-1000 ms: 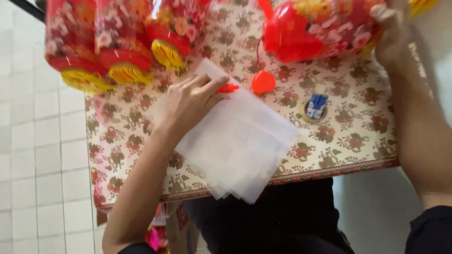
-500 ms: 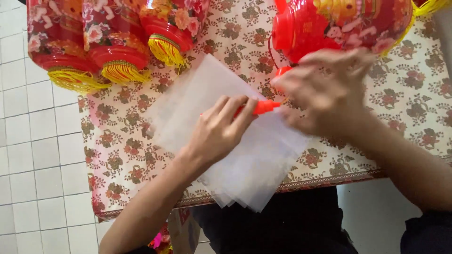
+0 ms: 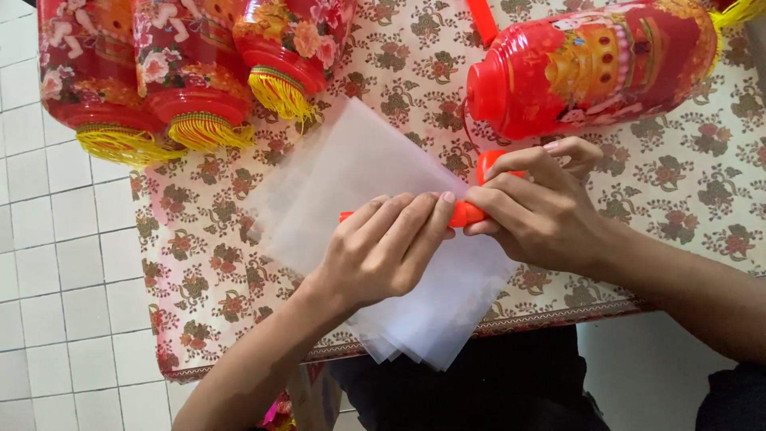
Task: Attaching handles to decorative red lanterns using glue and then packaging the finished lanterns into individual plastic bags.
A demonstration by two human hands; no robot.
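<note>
A thin orange-red plastic rod (image 3: pixel 464 214) lies across a stack of clear plastic bags (image 3: pixel 351 168) on the floral tablecloth (image 3: pixel 199 279). My left hand (image 3: pixel 383 251) presses down on the rod and the top bag, fingers curled over the rod's left part. My right hand (image 3: pixel 538 207) pinches the rod's right end between thumb and fingers. A red plastic lantern (image 3: pixel 590 64) with printed pictures lies on its side just behind my right hand; a thin red wire loops from its cap.
Three more red lanterns (image 3: pixel 191 72) with yellow fringe lie at the table's far left corner. A red stick (image 3: pixel 483 20) lies at the far edge. White floor tiles (image 3: pixel 56 279) show left of the table; the bags overhang the near edge.
My right hand came down from the lantern to the rod and now grips its end. The lantern rests on the table. My left hand slid right along the rod over the bags.
</note>
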